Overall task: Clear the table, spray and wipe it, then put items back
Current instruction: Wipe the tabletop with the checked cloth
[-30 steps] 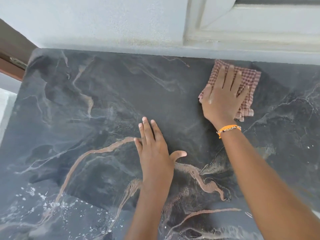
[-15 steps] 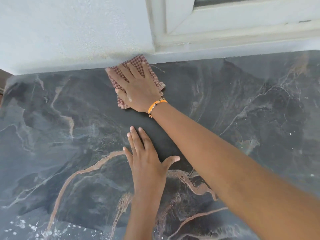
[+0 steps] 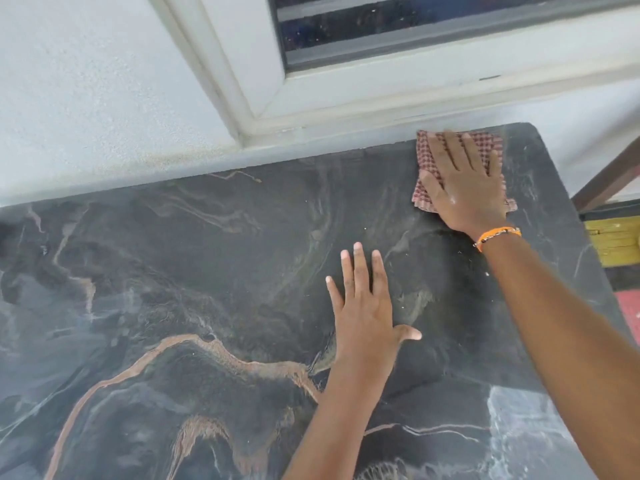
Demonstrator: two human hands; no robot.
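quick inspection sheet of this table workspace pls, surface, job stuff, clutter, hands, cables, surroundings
surface: dark marbled table, pale smears at near right corner
job's things: checked red cloth flat at far right corner; no spray bottle in view
clutter: nothing seen
hands: right hand pressed flat on the cloth, orange wristband; left hand flat on the table, fingers spread
cables: nothing seen
surroundings: white wall, window frame behind; yellow object off the right edge

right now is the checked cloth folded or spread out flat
Folded: the red-and-white checked cloth sits as a compact pad, with stacked edges showing, under the flat right hand.
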